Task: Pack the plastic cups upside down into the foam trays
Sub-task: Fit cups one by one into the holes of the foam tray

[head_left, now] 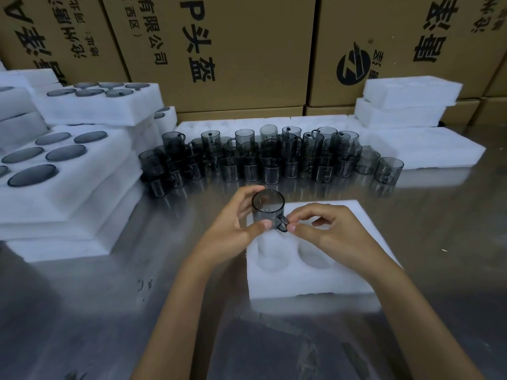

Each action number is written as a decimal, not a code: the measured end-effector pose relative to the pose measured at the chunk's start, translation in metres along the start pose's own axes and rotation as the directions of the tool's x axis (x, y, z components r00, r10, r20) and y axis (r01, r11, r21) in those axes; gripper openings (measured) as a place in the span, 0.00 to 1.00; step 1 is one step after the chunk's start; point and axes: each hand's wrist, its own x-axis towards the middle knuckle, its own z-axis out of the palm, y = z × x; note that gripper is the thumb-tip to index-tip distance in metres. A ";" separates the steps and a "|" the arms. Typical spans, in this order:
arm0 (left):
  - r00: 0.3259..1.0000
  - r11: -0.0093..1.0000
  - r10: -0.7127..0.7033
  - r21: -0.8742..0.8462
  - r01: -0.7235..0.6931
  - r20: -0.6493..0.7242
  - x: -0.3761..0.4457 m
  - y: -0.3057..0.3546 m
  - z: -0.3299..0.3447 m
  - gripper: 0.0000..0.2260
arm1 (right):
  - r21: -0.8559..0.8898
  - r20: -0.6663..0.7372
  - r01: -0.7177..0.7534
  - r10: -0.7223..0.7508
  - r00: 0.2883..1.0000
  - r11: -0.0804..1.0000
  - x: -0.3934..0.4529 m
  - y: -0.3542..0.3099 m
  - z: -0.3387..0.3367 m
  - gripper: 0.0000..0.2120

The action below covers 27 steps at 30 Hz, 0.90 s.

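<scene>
Two bare hands hold one smoky grey plastic cup (267,209) above the far end of a white foam tray (310,281) on a steel worktop (109,297). The left hand (233,229) curls round the cup's body; the right hand (326,231) pinches its small handle (282,224). The tray's visible pockets are empty. The cup looks light, rigid and slick, probably best gripped round its wall. More cups (263,160) crowd behind.
</scene>
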 end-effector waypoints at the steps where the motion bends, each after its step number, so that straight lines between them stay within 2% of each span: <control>1: 1.000 0.999 0.002 0.045 -0.002 0.004 0.001 -0.001 0.000 0.25 | -0.014 -0.007 0.005 -0.005 1.000 1.000 0.000 0.000 0.000 0.05; 5: 0.999 0.987 -0.033 0.156 0.030 0.012 0.003 -0.005 -0.006 0.25 | -0.119 0.051 0.066 -0.060 0.997 0.991 -0.002 0.000 0.000 0.23; 7: 0.999 0.977 -0.046 0.207 0.039 0.027 0.003 -0.006 -0.006 0.25 | -0.209 0.119 0.063 -0.038 0.992 0.976 -0.003 0.001 0.001 0.27; 10: 0.997 0.971 -0.064 0.234 0.055 0.033 0.004 -0.007 -0.004 0.24 | -0.348 0.185 0.105 -0.041 0.982 0.932 -0.003 0.004 0.005 0.26; 14: 0.993 0.975 -0.115 0.194 0.107 0.031 0.006 -0.009 -0.003 0.20 | -0.427 0.223 0.134 -0.040 0.974 0.894 -0.002 0.004 0.005 0.25; 19: 0.995 0.977 -0.102 0.187 0.100 0.002 0.007 -0.013 -0.003 0.17 | -0.494 0.255 0.163 -0.037 0.966 0.854 -0.003 0.002 0.008 0.23; 22: 0.997 0.987 -0.079 0.142 0.078 0.003 0.008 -0.017 -0.003 0.16 | -0.474 0.247 0.147 -0.029 0.969 0.868 -0.004 0.002 0.009 0.23; 27: 0.993 0.993 -0.109 -0.035 0.110 0.035 0.007 -0.025 -0.003 0.15 | -0.261 0.160 0.017 0.026 0.987 0.965 -0.004 0.000 0.007 0.22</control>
